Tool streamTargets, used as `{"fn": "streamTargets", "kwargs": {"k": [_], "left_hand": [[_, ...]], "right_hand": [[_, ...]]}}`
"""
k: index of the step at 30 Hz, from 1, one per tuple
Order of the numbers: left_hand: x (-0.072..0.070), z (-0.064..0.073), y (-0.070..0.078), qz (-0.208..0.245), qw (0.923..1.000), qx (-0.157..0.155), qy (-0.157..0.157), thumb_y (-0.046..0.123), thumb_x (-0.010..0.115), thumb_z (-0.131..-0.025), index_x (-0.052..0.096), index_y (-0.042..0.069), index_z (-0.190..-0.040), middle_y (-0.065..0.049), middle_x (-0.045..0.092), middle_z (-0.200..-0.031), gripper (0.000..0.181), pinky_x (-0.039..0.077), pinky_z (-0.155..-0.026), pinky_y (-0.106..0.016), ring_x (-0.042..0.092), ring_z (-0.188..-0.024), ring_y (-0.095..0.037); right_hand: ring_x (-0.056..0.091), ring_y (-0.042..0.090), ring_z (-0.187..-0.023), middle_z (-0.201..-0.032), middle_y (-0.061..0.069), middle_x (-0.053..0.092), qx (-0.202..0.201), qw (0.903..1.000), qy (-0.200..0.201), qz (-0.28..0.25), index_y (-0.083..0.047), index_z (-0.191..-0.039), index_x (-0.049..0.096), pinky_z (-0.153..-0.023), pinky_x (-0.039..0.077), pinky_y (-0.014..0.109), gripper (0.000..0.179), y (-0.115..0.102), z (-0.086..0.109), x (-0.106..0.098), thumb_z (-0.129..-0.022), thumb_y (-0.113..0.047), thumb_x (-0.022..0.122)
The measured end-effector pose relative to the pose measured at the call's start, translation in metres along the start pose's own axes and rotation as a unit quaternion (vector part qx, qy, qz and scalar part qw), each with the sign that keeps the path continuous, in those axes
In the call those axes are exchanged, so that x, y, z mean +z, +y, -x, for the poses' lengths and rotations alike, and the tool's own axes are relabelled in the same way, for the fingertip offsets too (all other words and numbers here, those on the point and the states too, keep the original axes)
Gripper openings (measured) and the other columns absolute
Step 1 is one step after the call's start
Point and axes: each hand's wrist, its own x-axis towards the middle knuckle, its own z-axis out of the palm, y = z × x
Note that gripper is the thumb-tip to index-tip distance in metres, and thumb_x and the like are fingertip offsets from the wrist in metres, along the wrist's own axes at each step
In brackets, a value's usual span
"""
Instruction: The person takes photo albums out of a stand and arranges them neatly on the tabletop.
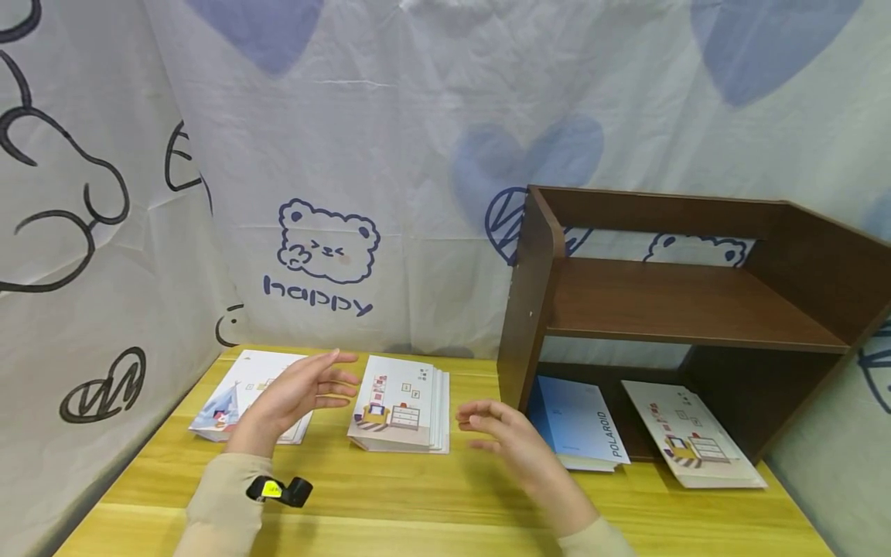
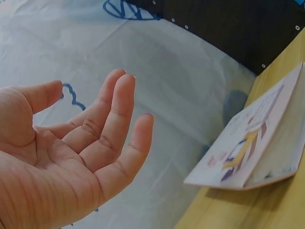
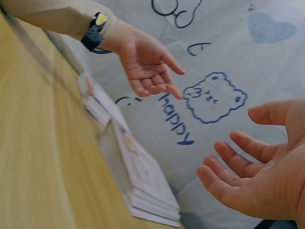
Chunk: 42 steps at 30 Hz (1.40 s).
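My left hand (image 1: pixel 295 401) hovers between two piles of books, its fingers loosely extended and nothing in its grasp. Partly behind it lies the left pile of white books (image 1: pixel 226 402), with a blue tent drawing on its cover. The middle pile of white books (image 1: pixel 393 406), printed with a yellow armchair and drawers, sits between my hands. To that pile's right is my right hand (image 1: pixel 511 441), raised and holding nothing, palm turned inward. In the left wrist view the left palm (image 2: pixel 62 167) shows bare; the right palm (image 3: pixel 271 181) does too in the right wrist view.
A dark brown two-level shelf (image 1: pixel 696 298) stands at the right of the wooden table (image 1: pixel 390 495). In its lower level lie a blue book (image 1: pixel 574 422) marked POLAROID and a white armchair-print book (image 1: pixel 692 433). A printed cloth (image 1: pixel 411 155) hangs behind.
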Motion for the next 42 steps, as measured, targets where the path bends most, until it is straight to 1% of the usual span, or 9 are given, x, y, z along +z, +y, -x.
{"fn": "streamTargets", "kwargs": {"k": [4, 6, 12, 14, 21, 27, 32, 37, 42], "left_hand": [[0.008, 0.002, 0.008, -0.01, 0.9999, 0.006, 0.0, 0.045, 0.036, -0.104, 0.04, -0.001, -0.143, -0.001, 0.071, -0.104, 0.06, 0.056, -0.091, -0.039, 0.068, -0.097, -0.019], [0.012, 0.003, 0.012, -0.014, 0.9998, 0.01, 0.004, 0.047, 0.038, -0.104, 0.041, 0.0, -0.141, 0.0, 0.071, -0.102, 0.06, 0.056, -0.09, -0.039, 0.068, -0.095, -0.019], [0.025, 0.008, 0.021, -0.031, 0.9989, 0.033, 0.012, 0.049, 0.038, -0.103, 0.043, 0.0, -0.14, -0.005, 0.071, -0.104, 0.061, 0.057, -0.088, -0.038, 0.069, -0.093, -0.018], [0.029, 0.009, 0.023, -0.031, 0.9987, 0.04, 0.011, 0.049, 0.038, -0.103, 0.043, 0.001, -0.14, -0.005, 0.071, -0.104, 0.061, 0.057, -0.087, -0.038, 0.069, -0.093, -0.018], [0.042, 0.015, 0.033, -0.026, 0.9982, 0.054, 0.007, 0.048, 0.036, -0.104, 0.043, 0.0, -0.14, 0.001, 0.072, -0.101, 0.061, 0.057, -0.087, -0.035, 0.069, -0.094, -0.016], [0.052, 0.017, 0.04, -0.025, 0.9971, 0.072, 0.008, 0.046, 0.037, -0.104, 0.045, -0.003, -0.136, 0.002, 0.072, -0.097, 0.059, 0.057, -0.087, -0.037, 0.069, -0.09, -0.015], [0.059, 0.014, 0.043, -0.018, 0.9967, 0.078, 0.011, 0.045, 0.037, -0.104, 0.047, -0.003, -0.135, 0.003, 0.071, -0.095, 0.057, 0.057, -0.086, -0.036, 0.069, -0.088, -0.014], [0.065, 0.011, 0.045, -0.007, 0.9963, 0.085, 0.013, 0.043, 0.036, -0.105, 0.048, -0.003, -0.134, 0.003, 0.071, -0.095, 0.056, 0.057, -0.085, -0.035, 0.069, -0.088, -0.014], [0.075, 0.006, 0.045, 0.009, 0.9965, 0.081, 0.016, 0.041, 0.033, -0.106, 0.048, -0.004, -0.133, 0.005, 0.071, -0.092, 0.054, 0.057, -0.084, -0.035, 0.069, -0.086, -0.014]], "right_hand": [[0.06, 0.02, -0.11, -0.125, 0.017, 0.06, -0.015, 0.9998, -0.006, 0.007, 0.007, -0.13, 0.049, -0.099, 0.051, 0.038, 0.044, -0.009, 0.004, -0.007, -0.098, -0.023, 0.056], [0.06, 0.02, -0.11, -0.124, 0.017, 0.06, -0.019, 0.9997, -0.01, 0.012, 0.006, -0.129, 0.05, -0.098, 0.052, 0.037, 0.044, -0.013, 0.006, -0.01, -0.098, -0.024, 0.056], [0.061, 0.02, -0.11, -0.122, 0.014, 0.062, -0.031, 0.9989, -0.017, 0.03, 0.004, -0.129, 0.05, -0.097, 0.052, 0.034, 0.043, -0.023, 0.012, -0.02, -0.098, -0.027, 0.056], [0.061, 0.02, -0.11, -0.122, 0.013, 0.062, -0.039, 0.9983, -0.021, 0.038, 0.004, -0.129, 0.05, -0.097, 0.052, 0.033, 0.043, -0.026, 0.014, -0.024, -0.099, -0.026, 0.055], [0.062, 0.02, -0.109, -0.12, 0.012, 0.061, -0.053, 0.9965, -0.02, 0.062, 0.002, -0.127, 0.051, -0.095, 0.053, 0.033, 0.039, -0.037, 0.022, -0.037, -0.101, -0.028, 0.052], [0.062, 0.02, -0.108, -0.119, 0.016, 0.06, -0.07, 0.9951, -0.022, 0.067, 0.004, -0.128, 0.05, -0.094, 0.054, 0.033, 0.041, -0.047, 0.028, -0.045, -0.102, -0.028, 0.05], [0.062, 0.021, -0.108, -0.115, 0.009, 0.062, -0.074, 0.9946, -0.016, 0.071, 0.001, -0.127, 0.051, -0.094, 0.053, 0.035, 0.038, -0.052, 0.033, -0.052, -0.103, -0.028, 0.049], [0.063, 0.017, -0.106, -0.112, 0.006, 0.063, -0.082, 0.9941, -0.004, 0.071, 0.0, -0.126, 0.052, -0.093, 0.054, 0.034, 0.036, -0.055, 0.037, -0.057, -0.103, -0.028, 0.048], [0.064, 0.017, -0.104, -0.11, 0.003, 0.065, -0.089, 0.9935, 0.007, 0.07, 0.003, -0.126, 0.052, -0.091, 0.054, 0.032, 0.038, -0.055, 0.043, -0.064, -0.103, -0.027, 0.049]]}}
